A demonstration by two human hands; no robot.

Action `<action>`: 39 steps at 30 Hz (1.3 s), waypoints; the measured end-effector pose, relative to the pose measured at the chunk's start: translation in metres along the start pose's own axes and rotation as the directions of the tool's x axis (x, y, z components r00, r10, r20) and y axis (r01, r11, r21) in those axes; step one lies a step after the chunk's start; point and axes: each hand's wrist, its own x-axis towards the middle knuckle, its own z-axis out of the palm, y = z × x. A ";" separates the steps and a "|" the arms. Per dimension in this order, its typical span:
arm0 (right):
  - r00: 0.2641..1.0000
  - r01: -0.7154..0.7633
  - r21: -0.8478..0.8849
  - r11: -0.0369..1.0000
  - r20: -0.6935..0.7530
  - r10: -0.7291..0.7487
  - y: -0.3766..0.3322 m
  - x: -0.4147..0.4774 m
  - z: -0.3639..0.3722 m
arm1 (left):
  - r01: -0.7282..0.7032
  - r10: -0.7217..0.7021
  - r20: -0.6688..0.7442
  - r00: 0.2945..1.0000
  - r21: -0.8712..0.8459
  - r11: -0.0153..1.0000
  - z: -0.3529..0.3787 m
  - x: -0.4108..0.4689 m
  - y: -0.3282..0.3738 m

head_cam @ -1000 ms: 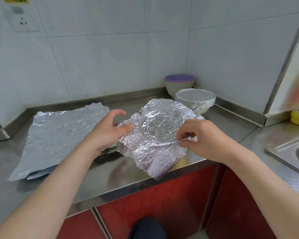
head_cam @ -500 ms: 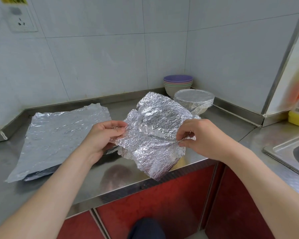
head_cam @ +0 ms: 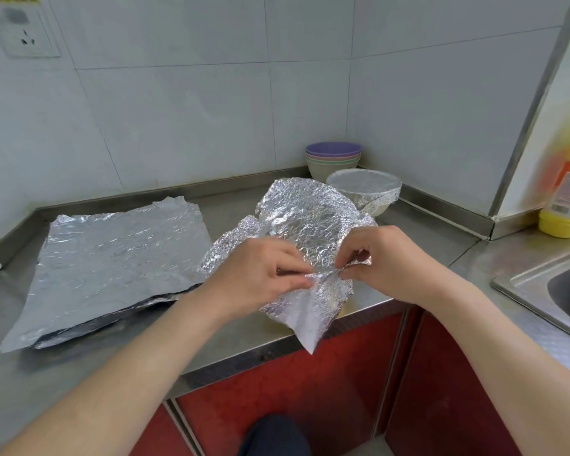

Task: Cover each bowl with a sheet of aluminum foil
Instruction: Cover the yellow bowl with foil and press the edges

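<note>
A crumpled foil sheet [head_cam: 305, 225] lies draped over a bowl near the counter's front edge; the bowl is almost wholly hidden, and one foil corner hangs past the edge. My left hand [head_cam: 257, 274] and my right hand [head_cam: 380, 261] both pinch the sheet's near fold, fingertips close together. Behind it stands a foil-covered bowl [head_cam: 364, 189]. A stack of bare coloured bowls [head_cam: 333, 159] sits in the corner. A pile of flat foil sheets [head_cam: 112, 258] lies to the left.
The steel counter [head_cam: 79, 363] ends at a front edge above red cabinet doors [head_cam: 310, 390]. A sink [head_cam: 560, 287] is at the right, with a yellow detergent bottle [head_cam: 566, 192] behind it. Tiled walls meet in the corner.
My left hand has moved right from the sheet's left edge to its near fold, beside my right hand. The foil's left side has been drawn inward.
</note>
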 end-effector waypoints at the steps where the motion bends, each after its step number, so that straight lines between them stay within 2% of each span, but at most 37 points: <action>1: 1.000 0.003 0.004 1.000 -0.001 -0.003 0.000 0.001 0.000 | -0.048 0.050 -0.037 0.998 0.056 0.997 0.002 -0.003 -0.005; 4: 1.000 -0.002 0.006 1.000 0.016 0.002 0.002 0.004 0.000 | -0.125 0.146 -0.093 0.985 0.206 0.971 0.008 -0.006 -0.009; 7: 1.000 -0.006 0.007 1.000 0.029 0.005 0.004 0.005 -0.001 | -0.143 0.173 -0.096 0.980 0.261 0.955 0.009 -0.006 -0.009; 9: 1.000 0.001 -0.002 1.000 0.011 0.000 0.002 0.004 -0.002 | -0.140 0.169 -0.084 0.982 0.274 0.951 0.008 -0.005 -0.009; 13: 0.992 0.028 -0.013 1.000 -0.120 -0.029 -0.014 -0.003 0.004 | -0.129 0.155 -0.083 0.984 0.265 0.956 0.010 -0.002 -0.007; 18: 0.979 0.054 -0.112 0.992 -0.188 -0.075 -0.021 -0.004 0.028 | -0.088 0.123 -0.122 0.985 0.260 0.961 0.011 -0.003 -0.006; 24: 0.968 0.129 -0.244 0.961 -0.179 -0.176 -0.018 0.003 0.036 | -0.087 0.128 -0.151 0.980 0.248 0.965 0.006 -0.007 -0.009; 28: 0.958 0.192 -0.289 0.938 -0.152 -0.243 -0.014 0.006 0.039 | -0.148 0.199 -0.109 0.974 0.359 0.922 0.009 -0.006 -0.011; 31: 0.960 0.209 -0.238 0.948 -0.135 -0.246 -0.011 0.003 0.033 | -0.185 0.243 -0.085 0.966 0.429 0.884 0.013 -0.006 -0.006; 34: 0.970 0.190 -0.146 0.971 -0.122 -0.208 -0.006 -0.003 0.020 | -0.146 0.192 -0.080 0.978 0.394 0.908 0.015 -0.007 0.010; 37: 0.987 0.121 -0.098 0.988 -0.097 -0.131 0.002 -0.008 0.007 | -0.024 0.039 -0.040 0.998 0.317 0.948 0.010 -0.004 0.033; 39: 0.994 0.067 -0.070 0.995 -0.081 -0.073 0.004 -0.010 0.002 | 0.023 -0.012 -0.045 0.999 0.266 0.964 -0.002 -0.002 0.038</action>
